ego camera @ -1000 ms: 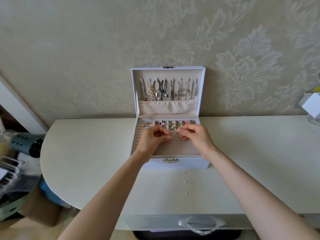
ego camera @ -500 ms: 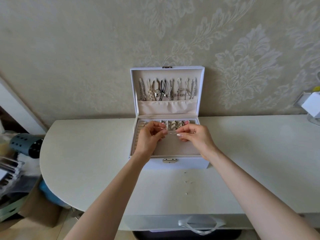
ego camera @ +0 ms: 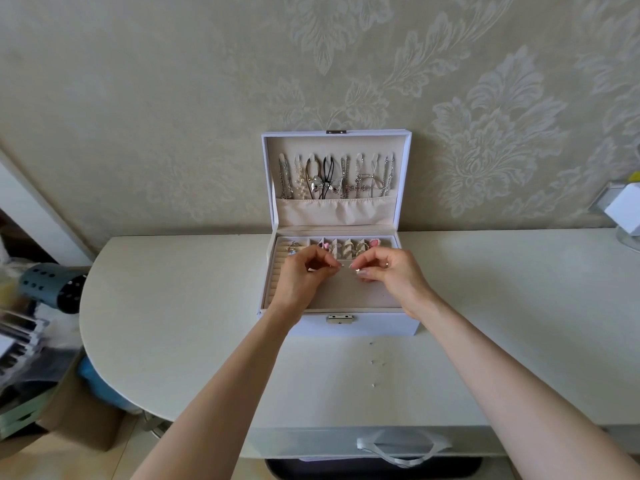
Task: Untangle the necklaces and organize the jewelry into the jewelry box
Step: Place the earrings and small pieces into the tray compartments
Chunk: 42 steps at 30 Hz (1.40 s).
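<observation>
Hands have parted a little vs 1 s ago: fingertips were touching, now a small gap, same spot over the tray. left hand (ego camera: 301,277) and right hand (ego camera: 394,277) each pinch thumb-to-forefinger on a tiny silver piece (ego camera: 357,270), glint at both sets of tips. Too small to tell what it is, or whether it's one item or two. Other fingers curled, backs of both hands up, wrists over the box's front edge. Ring on the right hand. Piece sits over the flat beige section of the tray (ego camera: 346,296); can't tell if it touches. jewelry box (ego camera: 381,327): white, on the bench (ego camera: 173,323) against the wall (ego camera: 138,98), lid (ego camera: 268,174) upright, metal latch (ego camera: 339,319) in front. necklaces (ego camera: 332,178) hang in a row inside the lid, lower ends tucked in a fabric pocket. Back row of tray compartments holds small pieces, partly hidden by the hands. Three tiny beads (ego camera: 373,362) loose on the bench just in front of the box
</observation>
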Available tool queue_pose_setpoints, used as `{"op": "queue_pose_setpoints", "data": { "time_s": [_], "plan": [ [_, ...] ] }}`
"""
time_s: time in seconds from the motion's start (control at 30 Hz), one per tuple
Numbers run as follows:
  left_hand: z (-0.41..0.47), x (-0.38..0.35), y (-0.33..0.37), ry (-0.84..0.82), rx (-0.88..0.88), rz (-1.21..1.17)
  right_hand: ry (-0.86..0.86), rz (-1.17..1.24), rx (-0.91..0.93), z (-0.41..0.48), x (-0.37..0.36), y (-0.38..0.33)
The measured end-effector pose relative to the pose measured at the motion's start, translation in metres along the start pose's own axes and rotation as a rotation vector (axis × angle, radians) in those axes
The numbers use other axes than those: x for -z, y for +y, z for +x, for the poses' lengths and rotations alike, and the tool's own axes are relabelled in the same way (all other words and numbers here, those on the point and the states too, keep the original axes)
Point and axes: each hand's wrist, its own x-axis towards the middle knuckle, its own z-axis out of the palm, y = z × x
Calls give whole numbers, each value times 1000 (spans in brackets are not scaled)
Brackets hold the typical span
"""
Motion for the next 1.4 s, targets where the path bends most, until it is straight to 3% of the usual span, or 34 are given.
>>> {"op": "queue_pose_setpoints", "data": {
  "time_s": [0.87, 1.27, 1.4],
  "plan": [
    [-2, -1, 4, 8, 36, 34, -56, 62, 72, -6, 3, -10],
    [2, -3, -3, 287, 36, 72, 102, 48, 7, 4, -2, -1],
    [3, -5, -3, 289, 13, 102, 94, 73, 43, 2, 0, 0]
  ]
}}
